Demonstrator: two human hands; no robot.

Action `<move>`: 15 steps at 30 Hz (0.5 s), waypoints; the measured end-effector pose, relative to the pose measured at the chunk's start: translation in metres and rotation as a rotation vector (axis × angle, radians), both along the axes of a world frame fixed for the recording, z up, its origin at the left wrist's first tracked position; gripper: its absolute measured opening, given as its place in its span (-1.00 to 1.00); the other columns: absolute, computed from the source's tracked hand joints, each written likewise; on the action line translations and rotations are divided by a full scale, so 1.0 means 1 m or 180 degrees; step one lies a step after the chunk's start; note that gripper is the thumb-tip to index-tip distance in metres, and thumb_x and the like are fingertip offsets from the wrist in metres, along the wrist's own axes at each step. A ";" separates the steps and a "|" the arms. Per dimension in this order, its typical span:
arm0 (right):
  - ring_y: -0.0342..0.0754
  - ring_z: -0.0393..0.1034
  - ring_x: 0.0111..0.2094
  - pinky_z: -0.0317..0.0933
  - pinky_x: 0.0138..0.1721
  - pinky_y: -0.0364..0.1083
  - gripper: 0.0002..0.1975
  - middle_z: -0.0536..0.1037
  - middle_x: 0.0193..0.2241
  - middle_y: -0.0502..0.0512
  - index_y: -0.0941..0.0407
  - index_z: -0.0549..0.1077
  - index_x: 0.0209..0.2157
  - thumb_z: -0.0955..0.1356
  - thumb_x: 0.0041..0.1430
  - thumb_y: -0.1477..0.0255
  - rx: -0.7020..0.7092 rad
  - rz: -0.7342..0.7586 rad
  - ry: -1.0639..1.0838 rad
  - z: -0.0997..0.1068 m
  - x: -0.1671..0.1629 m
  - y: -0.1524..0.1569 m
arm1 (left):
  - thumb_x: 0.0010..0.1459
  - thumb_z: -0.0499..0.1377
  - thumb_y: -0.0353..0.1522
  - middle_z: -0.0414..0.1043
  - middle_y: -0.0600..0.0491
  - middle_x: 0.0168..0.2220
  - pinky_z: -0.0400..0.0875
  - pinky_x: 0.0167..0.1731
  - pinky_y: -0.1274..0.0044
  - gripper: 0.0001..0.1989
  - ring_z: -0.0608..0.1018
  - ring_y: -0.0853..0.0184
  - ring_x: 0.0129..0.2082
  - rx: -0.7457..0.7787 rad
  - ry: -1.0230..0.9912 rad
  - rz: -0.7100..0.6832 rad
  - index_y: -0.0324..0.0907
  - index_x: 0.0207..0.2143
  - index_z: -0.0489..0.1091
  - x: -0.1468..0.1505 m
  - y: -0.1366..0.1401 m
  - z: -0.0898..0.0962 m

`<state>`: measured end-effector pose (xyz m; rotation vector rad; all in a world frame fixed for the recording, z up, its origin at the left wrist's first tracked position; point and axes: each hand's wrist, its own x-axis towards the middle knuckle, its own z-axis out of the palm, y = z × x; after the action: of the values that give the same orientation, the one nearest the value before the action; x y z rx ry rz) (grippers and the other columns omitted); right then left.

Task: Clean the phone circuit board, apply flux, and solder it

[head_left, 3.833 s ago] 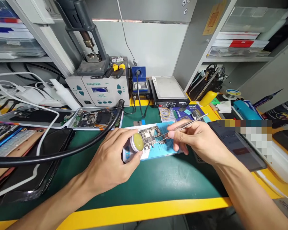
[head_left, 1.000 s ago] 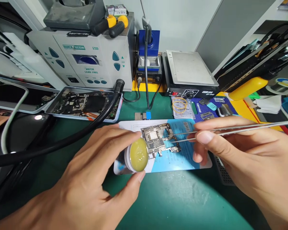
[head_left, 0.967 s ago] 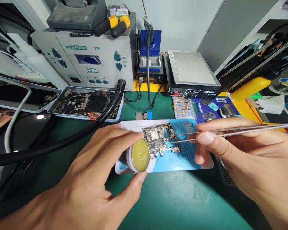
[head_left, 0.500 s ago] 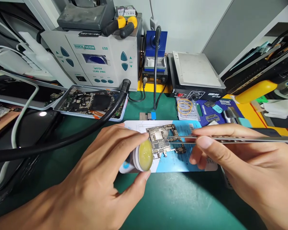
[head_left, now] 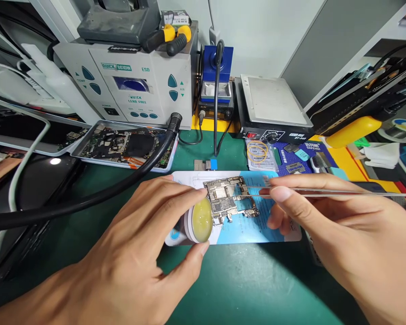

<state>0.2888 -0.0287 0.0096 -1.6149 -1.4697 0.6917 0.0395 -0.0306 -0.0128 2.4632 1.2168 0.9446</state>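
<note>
Between its thumb and fingertips my left hand (head_left: 149,243) grips a small round white tub of yellowish paste (head_left: 202,220), tilted on its side so the paste faces right. My right hand (head_left: 325,225) pinches metal tweezers (head_left: 311,194), whose two tips point left and stand slightly apart over a phone circuit board (head_left: 225,203). That board lies on a blue and white card (head_left: 250,232), just right of the tub. Whether the tips touch the board I cannot tell.
A grey hot-air station (head_left: 138,90) stands at the back left, its black hose (head_left: 122,194) crossing above a tray of circuit boards (head_left: 84,155). Behind the card are a soldering stand (head_left: 218,67) and a hot plate (head_left: 274,99). Razor blades lie on a purple mat (head_left: 311,151).
The tweezers have lifted and shifted slightly over the board, and their tips have spread a little. The tub stays in my left hand. The whole view has shifted slightly.
</note>
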 end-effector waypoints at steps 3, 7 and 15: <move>-0.21 0.46 -0.66 0.34 -0.69 -0.31 -0.91 0.63 -0.55 -0.08 -0.06 0.67 -0.38 0.53 0.12 0.25 -0.0046 0.0082 0.0194 0.001 -0.002 -0.002 | 0.10 0.28 -0.48 0.47 -0.03 0.06 0.42 0.15 0.28 -0.50 0.49 0.14 0.09 -0.0010 0.0031 0.0002 -0.18 0.12 0.38 -0.001 0.000 0.000; -0.17 0.52 -0.62 0.44 -0.61 -0.28 -0.92 0.66 -0.50 -0.09 -0.08 0.67 -0.32 0.55 0.09 0.29 -0.0094 0.0136 0.0349 0.003 -0.008 -0.002 | 0.08 0.26 -0.46 0.48 -0.04 0.05 0.48 0.13 0.20 -0.50 0.51 0.08 0.08 -0.0040 -0.0034 0.0017 -0.10 0.11 0.38 0.000 0.001 -0.001; -0.14 0.56 -0.58 0.46 -0.62 -0.26 -0.88 0.70 -0.47 -0.09 -0.06 0.65 -0.50 0.51 0.12 0.32 -0.0005 0.0311 0.0141 0.004 -0.018 0.000 | 0.03 0.25 -0.41 0.48 0.02 0.06 0.50 0.13 0.13 -0.44 0.51 0.06 0.10 -0.0083 -0.0107 0.0089 0.02 0.13 0.36 0.002 0.000 -0.003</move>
<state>0.2710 -0.0291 0.0137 -1.5275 -1.5240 0.7787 0.0413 -0.0309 -0.0159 2.4066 1.2477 0.9671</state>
